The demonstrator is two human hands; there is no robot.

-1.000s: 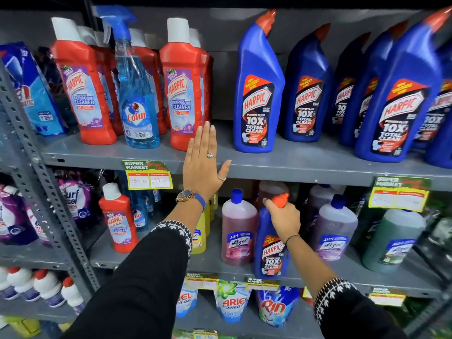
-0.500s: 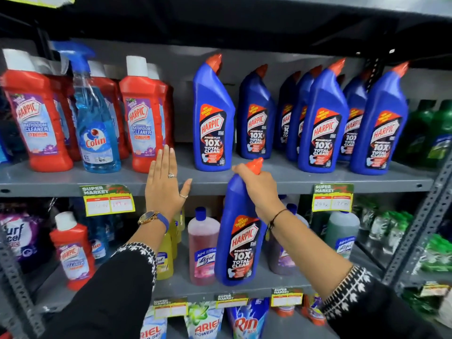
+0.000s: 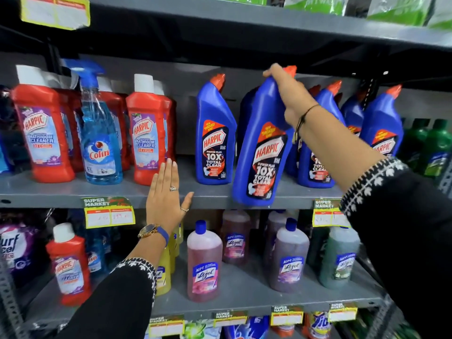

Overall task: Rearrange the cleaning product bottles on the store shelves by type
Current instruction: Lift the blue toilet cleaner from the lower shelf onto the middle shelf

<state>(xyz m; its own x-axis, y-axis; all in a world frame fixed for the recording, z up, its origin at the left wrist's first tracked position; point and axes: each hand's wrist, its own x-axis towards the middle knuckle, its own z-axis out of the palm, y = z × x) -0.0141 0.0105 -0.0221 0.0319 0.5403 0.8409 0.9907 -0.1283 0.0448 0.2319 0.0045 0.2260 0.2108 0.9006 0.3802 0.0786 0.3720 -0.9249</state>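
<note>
Blue Harpic bottle (image 3: 263, 148) tilted, cap up-right; right hand (image 3: 287, 94) fingers clamp neck; left hand (image 3: 166, 204) flat, spread.

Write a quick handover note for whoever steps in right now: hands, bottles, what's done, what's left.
Right hand: gripping the neck of a blue Harpic bottle, tilted, its base at the middle shelf edge, not yet set down.
Left hand: open, empty, flat against that shelf's edge.
Done: blue Harpic row stands on the right, red Harpic on the left.
Left: seat the held bottle with the blue row; the Colin spray sits among the reds, and a red Harpic is on the lower shelf.
</note>
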